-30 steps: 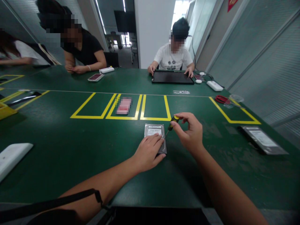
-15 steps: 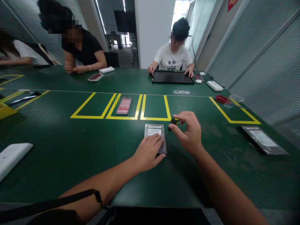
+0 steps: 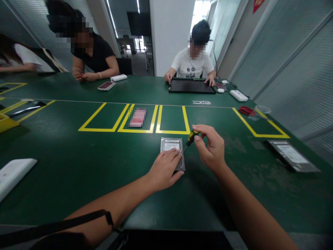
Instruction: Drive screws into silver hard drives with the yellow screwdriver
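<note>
A silver hard drive (image 3: 170, 141) with a white label lies flat on the green table. My left hand (image 3: 166, 166) rests across its near half, holding it down, fingers over the top and thumb by the near right corner; much of the drive is hidden beneath. In my right hand (image 3: 212, 147) is a small black and yellow screwdriver (image 3: 191, 138), held at the top of its handle by the fingertips and thumb. The screwdriver leans, its thin shaft reaching down to the drive's right edge. What the tip touches is too small to make out.
Another hard drive (image 3: 292, 154) lies to the right, near red-handled pliers (image 3: 246, 110). Yellow tape outlines (image 3: 173, 132) mark the table beyond my hands; a pink item (image 3: 138, 117) sits inside one. A white device (image 3: 15, 175) is at left. Across the table, a person handles a black panel (image 3: 191, 86).
My right thumb has slid back along the screwdriver handle, exposing more of its yellow and black grip, which looks turned. My left hand and the hard drive have stayed put.
</note>
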Action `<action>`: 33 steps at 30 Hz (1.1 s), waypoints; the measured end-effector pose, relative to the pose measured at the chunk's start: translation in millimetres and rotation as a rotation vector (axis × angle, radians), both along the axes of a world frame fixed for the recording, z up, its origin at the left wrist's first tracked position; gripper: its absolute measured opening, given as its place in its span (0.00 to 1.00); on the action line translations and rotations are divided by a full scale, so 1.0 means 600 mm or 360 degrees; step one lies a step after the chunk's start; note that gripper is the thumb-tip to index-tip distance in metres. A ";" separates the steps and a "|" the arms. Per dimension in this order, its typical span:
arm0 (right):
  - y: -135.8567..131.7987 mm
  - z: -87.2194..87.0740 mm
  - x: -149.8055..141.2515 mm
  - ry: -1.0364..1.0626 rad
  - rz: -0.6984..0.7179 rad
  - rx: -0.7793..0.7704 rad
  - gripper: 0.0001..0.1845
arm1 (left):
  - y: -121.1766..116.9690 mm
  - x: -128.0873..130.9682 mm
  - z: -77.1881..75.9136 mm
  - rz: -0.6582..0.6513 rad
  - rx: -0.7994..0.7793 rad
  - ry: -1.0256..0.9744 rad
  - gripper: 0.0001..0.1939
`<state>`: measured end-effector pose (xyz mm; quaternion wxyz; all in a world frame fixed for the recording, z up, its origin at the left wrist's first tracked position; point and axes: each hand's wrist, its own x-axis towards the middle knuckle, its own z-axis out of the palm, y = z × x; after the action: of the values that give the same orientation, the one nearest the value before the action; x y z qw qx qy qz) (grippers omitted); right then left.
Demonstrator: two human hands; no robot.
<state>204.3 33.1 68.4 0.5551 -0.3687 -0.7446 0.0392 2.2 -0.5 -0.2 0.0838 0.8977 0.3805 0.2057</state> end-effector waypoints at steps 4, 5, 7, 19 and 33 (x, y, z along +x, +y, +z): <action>0.002 -0.001 -0.001 0.0028 0.0019 -0.0022 0.14 | 0.000 -0.001 0.000 -0.0001 -0.0005 0.0006 0.30; 0.002 -0.002 -0.001 0.0028 0.0010 -0.0024 0.14 | 0.000 -0.001 0.000 -0.0003 -0.0003 0.0006 0.30; 0.003 -0.002 -0.001 0.0021 -0.0010 -0.0013 0.13 | 0.000 -0.001 0.000 -0.0005 -0.0001 0.0005 0.30; 0.002 0.000 -0.003 0.0008 -0.0030 0.0033 0.08 | -0.002 0.000 0.003 -0.0007 -0.0005 -0.0005 0.30; 0.009 -0.016 0.001 -0.0057 -0.0043 -0.0181 0.13 | -0.001 -0.001 -0.001 -0.0007 0.0002 0.0011 0.30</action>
<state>205.1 38.2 58.7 0.5203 -0.4103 -0.7459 0.0675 1.7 -1.1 -0.6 0.0823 0.8994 0.3786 0.2026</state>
